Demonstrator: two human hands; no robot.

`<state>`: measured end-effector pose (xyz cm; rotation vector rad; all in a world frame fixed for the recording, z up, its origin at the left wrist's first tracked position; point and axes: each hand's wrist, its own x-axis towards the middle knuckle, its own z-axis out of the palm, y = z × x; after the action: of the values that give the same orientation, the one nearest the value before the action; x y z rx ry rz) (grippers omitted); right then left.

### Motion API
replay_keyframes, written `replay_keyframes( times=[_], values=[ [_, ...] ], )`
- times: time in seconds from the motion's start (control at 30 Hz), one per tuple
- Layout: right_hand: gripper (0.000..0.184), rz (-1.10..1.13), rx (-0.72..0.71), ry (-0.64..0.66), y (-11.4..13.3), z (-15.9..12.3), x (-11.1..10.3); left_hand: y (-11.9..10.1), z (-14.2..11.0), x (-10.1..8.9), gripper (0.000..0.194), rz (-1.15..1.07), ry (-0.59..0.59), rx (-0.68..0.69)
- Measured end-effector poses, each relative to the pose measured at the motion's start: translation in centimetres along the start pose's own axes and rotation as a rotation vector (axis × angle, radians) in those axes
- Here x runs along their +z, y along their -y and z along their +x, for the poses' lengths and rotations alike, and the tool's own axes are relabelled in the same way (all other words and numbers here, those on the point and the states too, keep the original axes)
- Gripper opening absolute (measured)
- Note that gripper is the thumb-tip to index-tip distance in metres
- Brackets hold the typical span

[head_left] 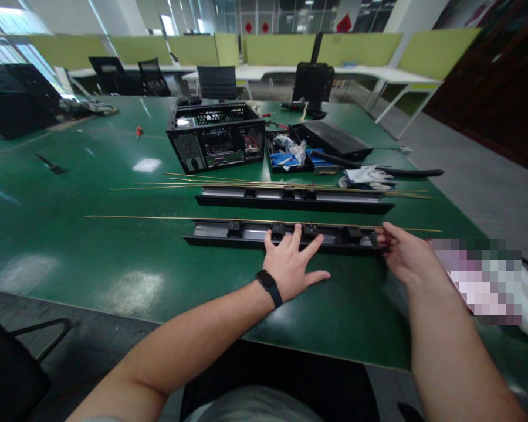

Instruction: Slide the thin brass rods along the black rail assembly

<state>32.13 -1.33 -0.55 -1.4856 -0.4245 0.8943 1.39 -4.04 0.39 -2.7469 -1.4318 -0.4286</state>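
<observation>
In the head view, the near rail (pixel 255 243) is lying lengthwise across the green table (pixel 92 246), directly in front of the person, running between nine and three o'clock. The left hand (pixel 288 264) is spreading its fingers over the middle of this rail, palm down and grasping nothing, while a dark watch (pixel 268 287) is circling its wrist. The right hand (pixel 402 252) is reaching the rail's three o'clock end with its fingers curling in; whether they are pinching the rail or the single rod (pixel 132 217) cannot be told. That thin gold rod is running along the rail's far edge and is sticking out past both ends. Black blocks (pixel 234 227) are sitting in the rail's channel.

At twelve o'clock from the near rail, the far rail (pixel 290 203) is lying roughly parallel, with several thin gold rods (pixel 158 187) stretching along its far side. From the left hand, an open computer case (pixel 215 140) is standing at eleven o'clock, blue and white gloves (pixel 290 152) are lying in a black tray at twelve, and more gloves (pixel 365 177) are resting between one and two. A small orange piece (pixel 139 132) is lying at ten o'clock.
</observation>
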Motion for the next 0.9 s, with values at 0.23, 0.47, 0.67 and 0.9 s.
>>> replay_keyframes(
  times=[0.23, 0.47, 0.67, 0.9],
  values=[
    [0.026, 0.093, 0.031, -0.165, 1.5, -1.5, 1.1, 0.1, 0.0, -0.1, 0.082, -0.009, 0.013, 0.001],
    [0.026, 0.084, 0.018, -0.133, 0.7, -0.3, 0.0, 0.1, 0.1, -0.1, 0.082, -0.035, 0.006, 0.010],
    [0.039, -0.022, -0.021, 0.003, -0.6, 0.5, -0.2, 0.0, 0.0, 0.0, 0.082, -0.013, 0.007, 0.003],
    [0.041, -0.068, -0.052, 0.011, -1.0, 0.6, -0.3, 0.0, 0.1, 0.0, 0.081, -0.023, 0.010, 0.002]
  ],
)
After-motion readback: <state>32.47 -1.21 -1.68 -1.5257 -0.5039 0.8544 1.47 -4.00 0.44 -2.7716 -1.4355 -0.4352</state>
